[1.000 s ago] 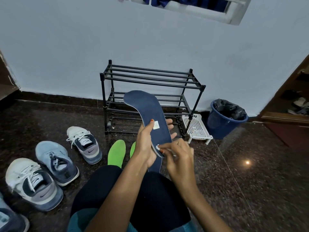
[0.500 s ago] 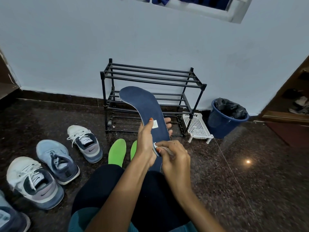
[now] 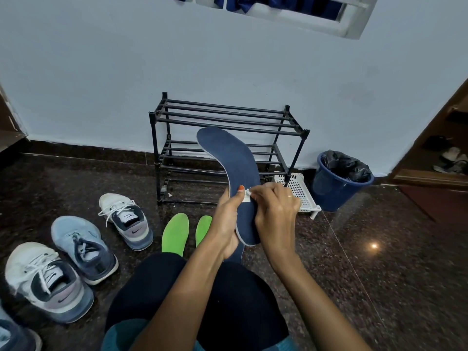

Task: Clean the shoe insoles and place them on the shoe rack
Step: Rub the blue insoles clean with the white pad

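I am holding the navy insole [image 3: 235,160] upright in front of me. Its heel end is pointing down toward my lap and its toe end is curving up and to the left. From here it is crossing in front of the lower shelves of the shoe rack [image 3: 228,117]; I cannot tell whether it is touching them. My left grip [image 3: 226,224] is wrapping around the insole's lower half, with the thumb pressing on its face just beside a white label [image 3: 246,198]. My right grip [image 3: 274,211] is meeting it from the other side, fingers curled together and pinching a small white piece [image 3: 249,191] against the insole by that label. The piece is too small for me to tell what it is. A strip of navy is showing below my left palm, and I cannot tell whether it is another insole.

A green insole [image 3: 175,234] and a second green insole [image 3: 203,228] are lying side by side on the dark floor [image 3: 379,249] just beyond my knees, the second partly hidden behind my left wrist. The rack is standing against the pale wall [image 3: 101,84]. A white perforated tray [image 3: 298,191] is lying at its right foot, and a blue bin [image 3: 331,191] with a black liner [image 3: 347,164] is standing just beside that. To my left, a white-and-navy sneaker [image 3: 126,220], a light blue sneaker [image 3: 83,247] and a white sneaker [image 3: 48,282] are sitting on the floor.
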### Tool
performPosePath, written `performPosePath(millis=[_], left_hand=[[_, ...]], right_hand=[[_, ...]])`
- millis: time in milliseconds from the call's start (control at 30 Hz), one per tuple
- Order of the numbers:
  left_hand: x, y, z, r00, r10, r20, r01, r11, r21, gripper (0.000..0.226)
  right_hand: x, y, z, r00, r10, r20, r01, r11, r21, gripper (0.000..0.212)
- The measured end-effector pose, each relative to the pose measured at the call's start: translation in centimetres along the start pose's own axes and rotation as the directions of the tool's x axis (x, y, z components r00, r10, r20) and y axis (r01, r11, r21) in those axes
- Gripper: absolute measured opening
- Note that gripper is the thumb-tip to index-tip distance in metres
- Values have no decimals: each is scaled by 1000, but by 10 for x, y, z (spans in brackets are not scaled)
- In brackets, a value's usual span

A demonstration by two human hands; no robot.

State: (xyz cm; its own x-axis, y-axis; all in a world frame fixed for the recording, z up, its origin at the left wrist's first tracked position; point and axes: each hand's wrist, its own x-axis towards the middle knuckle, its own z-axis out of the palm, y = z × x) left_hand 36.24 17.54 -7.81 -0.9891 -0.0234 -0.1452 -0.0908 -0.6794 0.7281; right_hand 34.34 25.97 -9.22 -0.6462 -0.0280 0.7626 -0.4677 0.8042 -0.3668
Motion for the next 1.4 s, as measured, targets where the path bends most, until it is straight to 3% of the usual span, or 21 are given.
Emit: performPosePath(millis=[233, 567, 900, 1000, 1400], left_hand=[[0, 0, -2, 999, 3, 46, -3, 1000, 6, 21], [-1, 4, -2, 997, 55, 55, -49, 993, -105, 25], [-6, 1, 3, 998, -9, 69, 15, 997, -79, 22], [-8, 2, 6, 998, -2, 61, 7, 996, -88, 19], [-13, -9, 24, 996, 35, 78, -36, 999, 9, 23]], right_hand=[[-5, 0, 3, 1000, 10, 9, -10, 998, 57, 16], [-47, -9, -14, 989, 2, 148, -36, 972, 232, 19], [-4, 2, -14, 995, 67, 69, -77, 987, 143, 16], [3, 3, -15, 990, 131, 56, -140, 967, 212, 12], [15, 16, -33, 989, 84, 122, -115, 954, 275, 11]])
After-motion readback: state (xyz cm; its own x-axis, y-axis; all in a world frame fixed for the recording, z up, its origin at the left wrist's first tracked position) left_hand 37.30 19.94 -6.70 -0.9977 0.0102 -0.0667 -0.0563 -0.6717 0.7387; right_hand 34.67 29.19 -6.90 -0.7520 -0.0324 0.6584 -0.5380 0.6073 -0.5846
